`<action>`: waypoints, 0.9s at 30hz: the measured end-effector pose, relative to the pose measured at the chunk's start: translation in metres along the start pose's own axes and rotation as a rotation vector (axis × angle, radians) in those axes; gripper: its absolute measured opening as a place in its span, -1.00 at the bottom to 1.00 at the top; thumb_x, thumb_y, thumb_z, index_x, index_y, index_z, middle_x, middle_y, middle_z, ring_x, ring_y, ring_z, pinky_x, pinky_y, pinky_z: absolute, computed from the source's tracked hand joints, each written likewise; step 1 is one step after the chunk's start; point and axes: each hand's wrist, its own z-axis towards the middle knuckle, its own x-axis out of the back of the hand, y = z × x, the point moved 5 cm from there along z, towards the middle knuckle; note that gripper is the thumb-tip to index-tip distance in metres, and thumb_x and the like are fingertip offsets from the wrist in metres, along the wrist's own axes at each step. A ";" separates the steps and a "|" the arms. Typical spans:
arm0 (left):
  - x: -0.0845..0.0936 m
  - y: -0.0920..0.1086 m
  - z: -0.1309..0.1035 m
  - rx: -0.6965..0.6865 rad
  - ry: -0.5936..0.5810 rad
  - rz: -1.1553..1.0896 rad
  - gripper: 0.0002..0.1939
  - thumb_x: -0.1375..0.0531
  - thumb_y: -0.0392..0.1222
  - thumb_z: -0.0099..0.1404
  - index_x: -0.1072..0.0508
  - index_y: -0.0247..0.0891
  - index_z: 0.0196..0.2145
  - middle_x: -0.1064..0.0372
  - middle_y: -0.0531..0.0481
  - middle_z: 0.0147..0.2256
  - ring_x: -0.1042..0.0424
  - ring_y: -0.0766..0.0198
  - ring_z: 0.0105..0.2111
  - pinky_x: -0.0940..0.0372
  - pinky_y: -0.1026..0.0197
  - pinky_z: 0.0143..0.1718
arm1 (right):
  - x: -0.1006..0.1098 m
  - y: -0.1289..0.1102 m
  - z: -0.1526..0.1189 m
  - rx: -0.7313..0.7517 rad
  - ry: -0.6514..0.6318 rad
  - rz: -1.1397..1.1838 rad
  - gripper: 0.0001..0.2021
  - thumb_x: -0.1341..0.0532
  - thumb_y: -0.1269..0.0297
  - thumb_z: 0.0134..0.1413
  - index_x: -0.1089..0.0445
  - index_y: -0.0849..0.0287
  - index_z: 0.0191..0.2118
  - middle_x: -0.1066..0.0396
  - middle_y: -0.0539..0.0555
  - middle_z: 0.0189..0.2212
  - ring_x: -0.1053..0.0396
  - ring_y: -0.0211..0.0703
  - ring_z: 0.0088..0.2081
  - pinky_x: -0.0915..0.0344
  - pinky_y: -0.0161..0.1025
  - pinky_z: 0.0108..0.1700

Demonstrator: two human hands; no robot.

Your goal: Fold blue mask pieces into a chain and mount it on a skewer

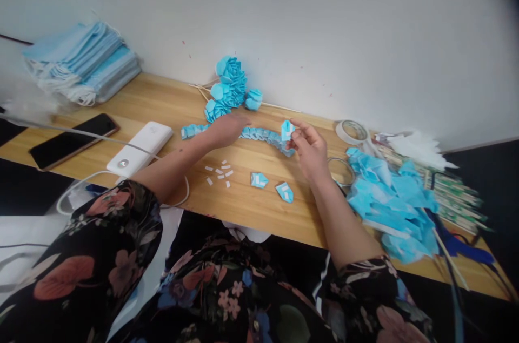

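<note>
Right hand (311, 151), pinching folded blue piece (287, 130) — left hand (230, 129), at ruffled strip (261, 133)

Tabletop (239, 205): honey-brown, wood grain.
Folded piece (287, 129): bright blue, white-marked.
Loose pair (286, 192), near edge: bright blue, white bars.
Small tabs (219, 171), near edge: plain white.
Flowers (232, 86), far edge: solid turquoise.
Mask stack (89, 59), far left corner: pale blue, white loops.
Phone (73, 142), left edge: black.
Power bank (141, 146): white.
Crumpled sheets (373, 208), right edge: sky blue.
Tool handle (462, 248), near right corner: deep blue.
Sleeves (117, 229): black, floral print in coral, pink, blue.
</note>
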 end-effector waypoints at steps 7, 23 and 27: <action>0.001 0.011 -0.027 -0.002 0.004 -0.075 -0.57 0.06 -0.26 0.44 -0.46 -0.31 0.13 -0.50 -0.26 0.02 -0.45 0.03 0.02 -0.29 -0.01 0.13 | -0.002 0.002 -0.001 -0.008 -0.019 -0.025 -0.64 -0.32 0.08 0.00 -0.49 0.05 -0.06 -0.27 -0.10 -0.48 -0.32 -0.28 -0.48 -0.38 -0.23 -0.33; 0.039 0.054 -0.012 0.214 0.325 -0.929 -0.66 -0.15 -0.05 0.33 -0.53 -0.33 -0.09 -0.55 -0.11 -0.14 -0.47 0.18 -0.15 -0.34 0.16 -0.08 | -0.008 -0.003 -0.005 -0.025 -0.040 0.044 -0.63 -0.35 0.09 0.01 -0.47 0.04 -0.04 -0.32 -0.09 -0.45 -0.33 -0.26 -0.43 -0.37 -0.24 -0.29; 0.017 0.068 -0.008 0.194 0.204 -1.037 -0.62 -0.19 0.07 0.27 -0.50 -0.31 -0.18 -0.49 -0.04 -0.28 -0.39 0.27 -0.33 -0.29 0.22 -0.28 | -0.009 -0.002 -0.005 -0.011 -0.054 0.035 -0.62 -0.34 0.12 0.00 -0.47 0.05 -0.03 -0.33 -0.10 -0.45 -0.35 -0.28 -0.42 -0.38 -0.25 -0.29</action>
